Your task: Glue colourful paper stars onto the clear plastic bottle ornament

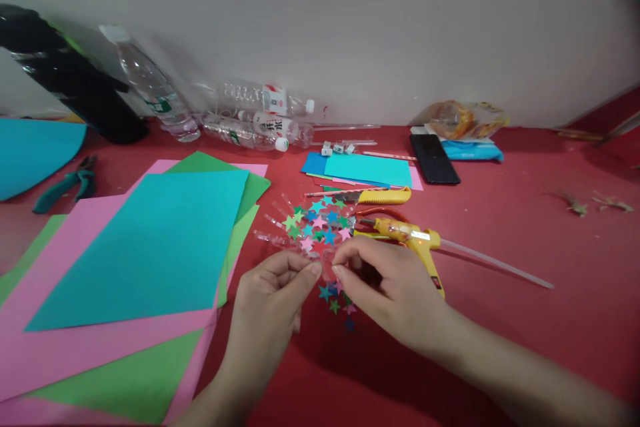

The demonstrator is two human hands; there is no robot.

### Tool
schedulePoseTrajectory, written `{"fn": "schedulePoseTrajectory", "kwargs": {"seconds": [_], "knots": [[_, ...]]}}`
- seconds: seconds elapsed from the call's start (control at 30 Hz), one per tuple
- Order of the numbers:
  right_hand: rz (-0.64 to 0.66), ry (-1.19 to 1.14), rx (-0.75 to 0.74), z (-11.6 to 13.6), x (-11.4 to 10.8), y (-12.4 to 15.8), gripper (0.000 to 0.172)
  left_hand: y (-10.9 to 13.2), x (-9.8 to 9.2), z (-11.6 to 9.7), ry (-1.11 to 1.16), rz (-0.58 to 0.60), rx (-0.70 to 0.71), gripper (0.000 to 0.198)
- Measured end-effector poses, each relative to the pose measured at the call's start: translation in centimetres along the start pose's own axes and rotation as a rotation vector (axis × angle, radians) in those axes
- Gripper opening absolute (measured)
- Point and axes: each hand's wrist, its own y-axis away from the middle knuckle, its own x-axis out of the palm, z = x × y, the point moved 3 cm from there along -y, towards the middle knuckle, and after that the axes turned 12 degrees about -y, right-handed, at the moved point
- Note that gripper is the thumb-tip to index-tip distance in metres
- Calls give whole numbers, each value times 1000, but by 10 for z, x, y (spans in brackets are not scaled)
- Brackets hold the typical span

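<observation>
A clear plastic piece cut into strips (270, 238) is in front of me, covered with small paper stars (319, 221) in blue, green, pink and red. My left hand (270, 310) pinches its near edge between thumb and forefinger. From the other side, my right hand (393, 287) has its thumb and forefinger closed at a clear strip of the same piece. More stars (334, 307) hang below, between both hands. Just beyond my right hand lies a yellow hot glue gun (425, 253) with a long glue stick (500, 265) at its back.
Coloured paper sheets (145, 253) cover the left side, near pliers (73, 183). Plastic bottles (245, 132) and a black umbrella-like object (75, 73) stand or lie along the wall. A yellow cutter knife (385, 196), small paper sheets (367, 168) and a phone (434, 159) lie behind the hands.
</observation>
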Motion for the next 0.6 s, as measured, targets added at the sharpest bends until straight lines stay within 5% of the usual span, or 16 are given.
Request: {"fn": "schedulePoseTrajectory", "kwargs": {"seconds": [0.23, 0.37, 0.6], "knots": [[-1, 94, -76, 1, -2, 1, 6, 11, -6, -13, -203, -185, 99, 17], [-9, 182, -145, 2, -3, 2, 5, 11, -7, -13, -291, -196, 179, 17], [-6, 269, -201, 3, -4, 2, 8, 17, -14, -22, -453, -318, 423, 16]]}}
